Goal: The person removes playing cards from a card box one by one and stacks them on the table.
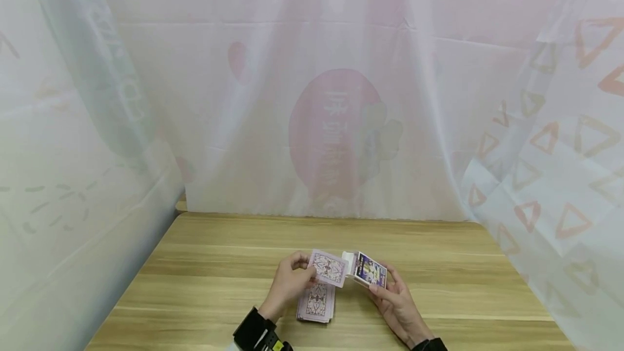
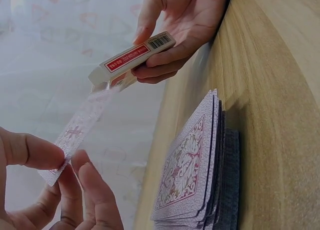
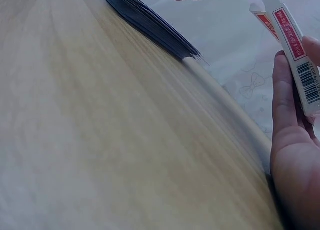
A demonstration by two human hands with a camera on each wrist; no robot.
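Purple-backed card (image 1: 330,267) is pinched in the left hand (image 1: 288,283), just above the stack (image 1: 317,302). Right hand (image 1: 398,303) grips the card box (image 1: 366,271); lowering the card squarely should keep the stack's edges aligned.

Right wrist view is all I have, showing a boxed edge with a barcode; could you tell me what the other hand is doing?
Observer: The left hand pinches a single pink-backed card by the card box.
Operator: Is the box open?
Observer: Yes, its white flap stands open toward that card.
Operator: Where are the remaining cards?
Observer: A face-down stack lies on the table, below the left hand.
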